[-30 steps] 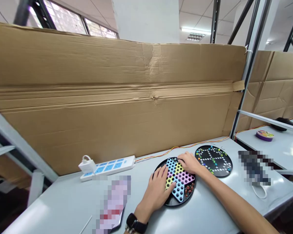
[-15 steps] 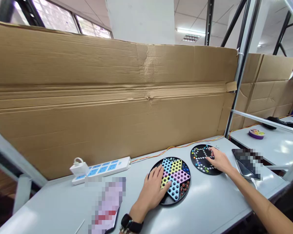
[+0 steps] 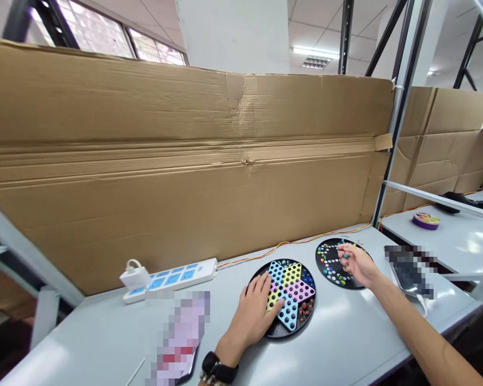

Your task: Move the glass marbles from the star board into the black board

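A round black board with a coloured star of holes [image 3: 293, 287] lies on the grey table [image 3: 338, 343]. My left hand [image 3: 253, 313] rests flat on its left side, fingers spread, a watch on the wrist. A second round black board with marbles in a cross pattern [image 3: 330, 261] lies to the right. My right hand [image 3: 356, 262] hovers over that board with fingertips pinched on a small blue marble [image 3: 345, 255].
A white and blue power strip [image 3: 173, 274] with a charger sits left of the boards. A tall cardboard wall [image 3: 193, 161] backs the table. A coloured cable [image 3: 306, 241] runs along it. A blurred object [image 3: 410, 268] lies at the right, another [image 3: 177, 338] at the front left.
My right hand moved from the star board to the cross-pattern board and lifted, pinching a blue marble. My left hand stayed on the star board.
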Motion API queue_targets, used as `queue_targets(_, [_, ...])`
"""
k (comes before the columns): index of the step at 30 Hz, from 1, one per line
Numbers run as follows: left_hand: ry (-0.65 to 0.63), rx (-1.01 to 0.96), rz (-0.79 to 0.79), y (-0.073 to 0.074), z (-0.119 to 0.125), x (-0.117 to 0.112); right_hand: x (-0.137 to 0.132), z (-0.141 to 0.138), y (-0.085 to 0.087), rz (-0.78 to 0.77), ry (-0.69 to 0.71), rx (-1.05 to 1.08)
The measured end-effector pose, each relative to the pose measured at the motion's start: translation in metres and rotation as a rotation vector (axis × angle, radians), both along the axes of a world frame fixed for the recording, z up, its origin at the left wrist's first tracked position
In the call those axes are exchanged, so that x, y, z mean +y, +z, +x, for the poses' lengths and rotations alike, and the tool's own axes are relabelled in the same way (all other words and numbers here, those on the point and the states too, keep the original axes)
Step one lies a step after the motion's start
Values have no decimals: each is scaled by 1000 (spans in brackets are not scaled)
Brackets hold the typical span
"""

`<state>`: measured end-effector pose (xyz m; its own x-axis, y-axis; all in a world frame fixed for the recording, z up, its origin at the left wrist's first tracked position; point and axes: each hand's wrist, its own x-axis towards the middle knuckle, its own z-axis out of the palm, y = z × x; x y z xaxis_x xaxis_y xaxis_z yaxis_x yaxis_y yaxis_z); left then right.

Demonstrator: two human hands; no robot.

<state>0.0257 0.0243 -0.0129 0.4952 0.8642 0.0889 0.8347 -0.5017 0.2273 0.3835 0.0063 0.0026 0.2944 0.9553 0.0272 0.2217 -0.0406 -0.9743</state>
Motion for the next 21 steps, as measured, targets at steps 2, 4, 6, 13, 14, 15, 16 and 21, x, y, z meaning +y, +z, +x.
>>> queue_targets(2, [-2,-7,4,-1,0,0,1,-6,-2,-55,-15,-210])
queue_targets(4, [-3,-6,-6,1,0,-1,-1,-12,-6,-89,-7,-465])
queue_targets(6, [4,3,-28,4,1,-2,-6,-17,-9,-116,71,-705])
queue_targets(13, [45,-48,10,14,-5,4,-17,-29,-4,-170,244,-1024])
queue_targets(14, [49,-54,8,14,-6,4,-17,-30,-3,-167,266,-1023])
queue_targets(15, [50,-59,5,13,-6,5,-17,-31,-2,-159,289,-1018])
queue_targets(16, [48,-64,5,13,-7,5,-16,-31,-1,-146,314,-1011])
queue_targets(21, [19,-84,28,11,-7,5,-15,-33,4,-69,402,-1001])
